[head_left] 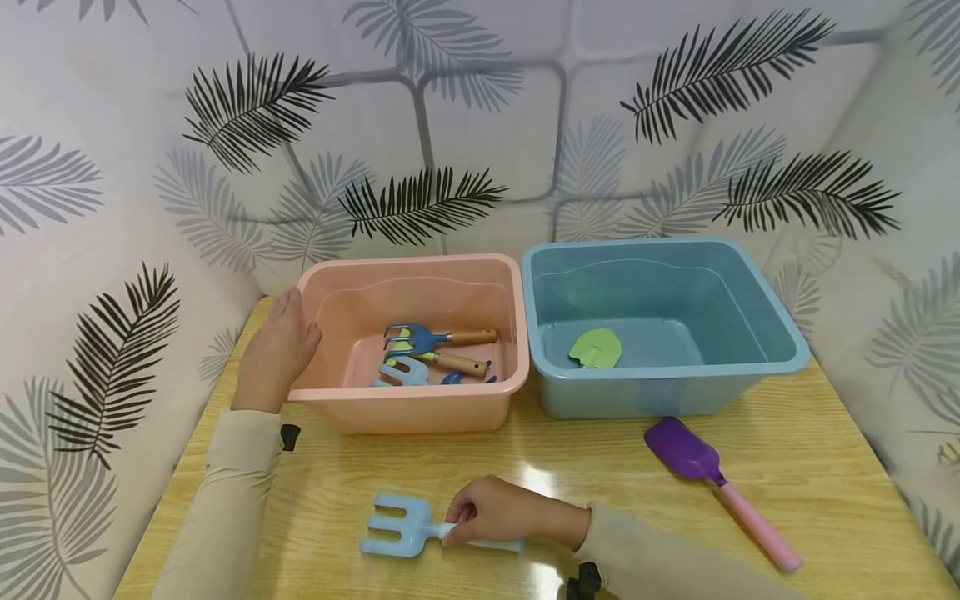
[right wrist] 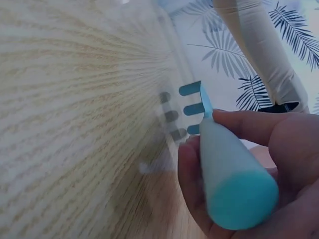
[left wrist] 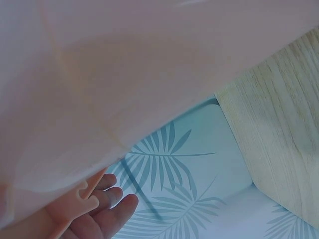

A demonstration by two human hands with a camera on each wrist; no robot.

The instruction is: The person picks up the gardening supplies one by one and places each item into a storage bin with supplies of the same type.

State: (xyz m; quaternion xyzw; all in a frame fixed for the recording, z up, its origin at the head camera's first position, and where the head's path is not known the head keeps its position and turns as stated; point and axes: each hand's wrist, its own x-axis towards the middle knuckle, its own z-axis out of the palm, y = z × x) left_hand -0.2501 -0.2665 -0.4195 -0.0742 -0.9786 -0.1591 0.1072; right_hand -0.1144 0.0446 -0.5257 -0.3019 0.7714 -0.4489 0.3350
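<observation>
My right hand (head_left: 498,510) grips the handle of a light blue toy garden fork (head_left: 401,527) low over the front of the table, its three tines pointing left. In the right wrist view the turquoise handle end (right wrist: 241,199) faces the camera, with fingers and thumb around the pale handle. At the left end of the pink bin (head_left: 420,410), my left hand (head_left: 277,354) holds the rim, thumb over the inner side and fingers outside. Inside that bin lie a dark blue rake (head_left: 427,340) with a wooden handle, another light blue fork (head_left: 405,372) and other small tools, partly overlapping.
A blue bin (head_left: 622,396) stands right of the pink one, holding a light green shovel head (head_left: 598,347). A purple scoop (head_left: 684,450) with a pink handle lies on the wooden table (head_left: 337,475) at the right. Leaf-patterned cloth (head_left: 465,125) hangs behind and around the table.
</observation>
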